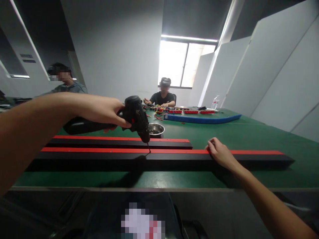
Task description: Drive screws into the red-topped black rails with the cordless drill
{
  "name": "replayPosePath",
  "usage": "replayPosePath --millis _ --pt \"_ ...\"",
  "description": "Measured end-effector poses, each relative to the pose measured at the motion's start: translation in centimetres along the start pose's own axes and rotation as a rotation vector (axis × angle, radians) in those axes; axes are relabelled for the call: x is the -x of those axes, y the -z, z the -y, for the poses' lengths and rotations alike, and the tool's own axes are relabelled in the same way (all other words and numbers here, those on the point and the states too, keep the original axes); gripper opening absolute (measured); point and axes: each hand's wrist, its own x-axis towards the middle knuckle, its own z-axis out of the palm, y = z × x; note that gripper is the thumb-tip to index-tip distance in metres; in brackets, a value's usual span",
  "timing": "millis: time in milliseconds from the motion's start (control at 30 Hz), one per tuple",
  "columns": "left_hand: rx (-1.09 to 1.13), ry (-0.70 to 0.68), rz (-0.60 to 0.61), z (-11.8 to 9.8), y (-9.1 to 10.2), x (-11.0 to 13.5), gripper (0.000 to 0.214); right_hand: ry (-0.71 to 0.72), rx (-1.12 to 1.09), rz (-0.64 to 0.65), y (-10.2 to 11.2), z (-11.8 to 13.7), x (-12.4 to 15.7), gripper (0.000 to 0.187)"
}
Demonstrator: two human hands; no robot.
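Observation:
My left hand (99, 111) is wrapped round the handle of a black cordless drill (136, 116). The drill points down, and the tip of its bit meets the red strip (171, 151) along the top of the nearer long black bar (164, 162). My right hand (219, 151) rests at this bar, further right, with its fingers curled together. What those fingers hold, if anything, is too small to make out. Behind lies a second black bar (169, 145) with a red top. A metal bowl (156, 129) with small dark pieces inside stands beyond the drill.
A long blue strip (199, 119) lies further back on the green table (261, 132). Coloured wires (158, 113) and red parts (191, 112) are behind it, near a seated person (163, 98). Another person (71, 84) is at the left. A clear bottle (214, 102) stands at the back right.

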Motion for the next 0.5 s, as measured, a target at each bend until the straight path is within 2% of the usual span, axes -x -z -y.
replayPosePath --millis 67,100,167,300,400,500 --pt "-0.206 -0.001 0.187 1.2 0.4 0.5 0.030 -0.019 0.042 -0.004 -0.3 -0.4 0.2 0.021" --pt "-0.255 -0.003 0.214 1.7 0.4 0.7 0.032 -0.034 0.070 -0.016 -0.5 -0.2 0.3 0.023" --pt "-0.200 0.013 0.134 3.1 -0.1 1.2 0.034 -0.072 0.111 -0.035 -0.9 0.4 0.4 0.026" --pt "0.153 0.168 0.020 6.3 -3.4 1.5 0.043 -0.122 0.134 -0.045 -1.2 2.0 0.7 0.030" --pt "0.483 0.220 -0.009 8.4 -6.8 0.8 0.032 -0.133 0.177 -0.035 -1.6 3.7 1.3 0.031" --pt "0.768 0.273 -0.069 9.5 -9.6 0.1 0.021 -0.114 0.220 -0.010 -2.5 6.0 1.9 0.031"
